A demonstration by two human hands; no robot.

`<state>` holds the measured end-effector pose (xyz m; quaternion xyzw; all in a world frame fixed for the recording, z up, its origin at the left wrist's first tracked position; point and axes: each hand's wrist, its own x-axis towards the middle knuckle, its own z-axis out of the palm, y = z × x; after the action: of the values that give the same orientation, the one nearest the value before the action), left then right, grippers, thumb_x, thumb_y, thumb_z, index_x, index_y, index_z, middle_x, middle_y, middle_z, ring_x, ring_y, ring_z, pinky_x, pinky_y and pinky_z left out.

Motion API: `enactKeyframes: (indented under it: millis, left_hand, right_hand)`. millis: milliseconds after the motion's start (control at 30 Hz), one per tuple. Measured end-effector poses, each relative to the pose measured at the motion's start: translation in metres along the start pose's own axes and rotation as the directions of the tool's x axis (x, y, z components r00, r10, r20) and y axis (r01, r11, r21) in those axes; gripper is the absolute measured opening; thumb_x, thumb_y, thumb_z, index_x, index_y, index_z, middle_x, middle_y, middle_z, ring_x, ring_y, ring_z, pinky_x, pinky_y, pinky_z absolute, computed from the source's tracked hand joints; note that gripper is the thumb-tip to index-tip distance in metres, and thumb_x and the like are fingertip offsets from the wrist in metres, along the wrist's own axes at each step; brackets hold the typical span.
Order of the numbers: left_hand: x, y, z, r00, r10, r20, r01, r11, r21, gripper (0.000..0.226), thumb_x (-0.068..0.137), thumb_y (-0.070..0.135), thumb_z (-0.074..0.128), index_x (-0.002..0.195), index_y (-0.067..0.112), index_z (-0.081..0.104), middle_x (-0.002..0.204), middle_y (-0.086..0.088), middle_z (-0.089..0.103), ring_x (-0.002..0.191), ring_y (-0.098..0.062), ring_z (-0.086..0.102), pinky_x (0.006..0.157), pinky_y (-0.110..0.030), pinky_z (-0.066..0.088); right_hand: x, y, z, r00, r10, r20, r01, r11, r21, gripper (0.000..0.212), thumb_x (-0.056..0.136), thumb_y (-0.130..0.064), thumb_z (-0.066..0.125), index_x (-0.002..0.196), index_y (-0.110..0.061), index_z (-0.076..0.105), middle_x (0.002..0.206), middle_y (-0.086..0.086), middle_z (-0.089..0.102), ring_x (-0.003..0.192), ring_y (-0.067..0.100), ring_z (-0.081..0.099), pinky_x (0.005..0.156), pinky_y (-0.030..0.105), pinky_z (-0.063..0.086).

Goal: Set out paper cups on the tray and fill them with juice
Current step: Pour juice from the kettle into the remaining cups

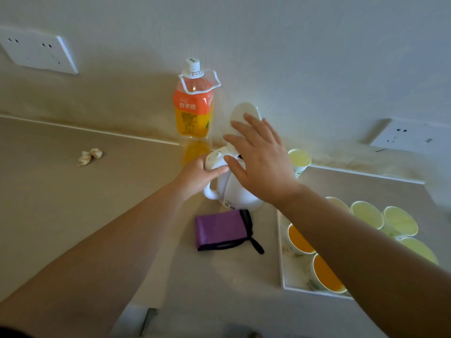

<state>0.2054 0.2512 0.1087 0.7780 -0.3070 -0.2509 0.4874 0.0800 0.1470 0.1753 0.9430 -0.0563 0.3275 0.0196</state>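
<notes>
A white electric kettle [234,191] stands on the counter with its lid [244,115] raised. My left hand [197,174] grips the kettle's handle at the top. Over the lid and the kettle's opening my right hand [256,154] hovers with spread fingers and holds nothing. An orange juice bottle [194,103] with a white cap stands against the wall behind the kettle. At the right a white tray [283,269] holds several paper cups; two cups [299,240] [325,275] contain orange juice, the others [367,213] look empty. One more paper cup [299,158] stands off the tray near the wall.
A folded purple cloth [222,229] with black trim lies in front of the kettle. A crumpled scrap [89,156] sits on the counter at the left. Wall sockets [39,51] [405,137] are on the wall left and right.
</notes>
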Motion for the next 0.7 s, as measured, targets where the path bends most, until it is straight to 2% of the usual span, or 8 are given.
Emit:
enactKeyframes:
  millis: [100, 200, 300, 433, 500, 600, 633, 700]
  left_hand:
    - [-0.003, -0.001, 0.002, 1.000, 0.003, -0.011, -0.002, 1.000, 0.018, 0.033, 0.088, 0.032, 0.066, 0.119, 0.024, 0.058, 0.102, 0.010, 0.065, 0.092, -0.007, 0.061, 0.069, -0.013, 0.041]
    - [-0.004, -0.002, 0.006, 0.999, -0.010, -0.050, 0.011, 0.999, 0.032, 0.037, 0.088, 0.032, 0.066, 0.122, 0.020, 0.058, 0.105, 0.005, 0.065, 0.095, -0.013, 0.060, 0.069, -0.015, 0.041]
    - [-0.005, -0.004, 0.008, 0.998, -0.005, -0.059, 0.004, 1.000, -0.008, 0.038, 0.088, 0.028, 0.066, 0.124, 0.019, 0.058, 0.110, 0.005, 0.065, 0.096, -0.009, 0.059, 0.069, -0.015, 0.041]
    - [-0.005, -0.004, 0.010, 0.997, -0.002, -0.074, 0.001, 1.000, -0.020, 0.037, 0.088, 0.023, 0.067, 0.123, 0.019, 0.058, 0.110, 0.008, 0.064, 0.092, -0.001, 0.058, 0.067, -0.008, 0.039]
    - [-0.004, -0.005, 0.011, 0.996, -0.009, -0.083, 0.008, 1.000, -0.015, 0.039, 0.087, 0.024, 0.067, 0.124, 0.017, 0.058, 0.113, 0.003, 0.065, 0.100, -0.013, 0.061, 0.070, -0.014, 0.042]
    - [-0.004, -0.006, 0.013, 0.993, -0.026, -0.115, 0.027, 1.000, 0.014, 0.041, 0.087, 0.027, 0.067, 0.125, 0.015, 0.058, 0.115, -0.001, 0.065, 0.103, -0.019, 0.060, 0.074, -0.026, 0.043]
    - [-0.005, -0.005, 0.014, 0.991, -0.024, -0.130, 0.028, 0.999, 0.027, 0.040, 0.087, 0.027, 0.067, 0.125, 0.015, 0.058, 0.114, -0.001, 0.065, 0.103, -0.020, 0.060, 0.077, -0.029, 0.043]
    - [-0.009, -0.003, 0.017, 0.986, -0.030, -0.161, 0.036, 0.999, 0.036, 0.039, 0.088, 0.027, 0.066, 0.123, 0.014, 0.059, 0.110, 0.000, 0.065, 0.099, -0.020, 0.060, 0.079, -0.031, 0.043]
  right_hand:
    - [-0.002, 0.015, -0.001, 0.950, 0.124, 0.286, -0.066, 0.977, -0.203, 0.064, 0.091, -0.052, 0.029, 0.134, -0.009, 0.051, 0.147, 0.014, 0.041, 0.141, 0.029, 0.029, 0.114, 0.053, 0.012]
    - [-0.010, 0.031, 0.003, 0.816, 0.249, 0.523, -0.153, 0.964, -0.219, 0.070, 0.095, -0.057, 0.017, 0.152, -0.016, 0.011, 0.161, 0.004, 0.001, 0.148, 0.020, -0.006, 0.115, 0.055, -0.006]
    - [-0.019, 0.042, 0.010, 0.706, 0.283, 0.650, -0.225, 0.959, -0.173, 0.071, 0.096, -0.058, 0.014, 0.152, -0.018, -0.002, 0.160, 0.000, -0.010, 0.147, 0.016, -0.010, 0.115, 0.058, -0.005]
    - [-0.022, 0.046, 0.016, 0.686, 0.270, 0.675, -0.306, 0.950, -0.070, 0.071, 0.096, -0.056, 0.019, 0.151, -0.018, -0.006, 0.159, 0.000, -0.015, 0.146, 0.016, -0.013, 0.117, 0.054, -0.004]
    - [-0.027, 0.043, 0.017, 0.732, 0.301, 0.611, -0.390, 0.921, 0.013, 0.071, 0.097, -0.053, 0.029, 0.152, -0.017, 0.003, 0.160, 0.005, -0.009, 0.147, 0.020, -0.009, 0.118, 0.049, -0.002]
    - [-0.046, 0.019, 0.017, 0.834, 0.481, 0.270, -0.550, 0.762, 0.343, 0.046, 0.092, -0.033, 0.057, 0.132, -0.012, 0.048, 0.141, 0.007, 0.042, 0.130, 0.024, 0.038, 0.107, 0.038, 0.034]
    - [-0.049, 0.009, 0.015, 0.790, 0.551, 0.270, -0.611, 0.665, 0.429, 0.033, 0.090, -0.029, 0.060, 0.119, -0.014, 0.057, 0.124, 0.001, 0.053, 0.112, 0.017, 0.050, 0.094, 0.031, 0.043]
    - [-0.046, -0.010, 0.015, 0.634, 0.555, 0.538, -0.773, 0.444, 0.453, 0.024, 0.092, -0.036, 0.056, 0.106, -0.017, 0.062, 0.100, -0.009, 0.057, 0.084, 0.002, 0.053, 0.072, 0.019, 0.044]
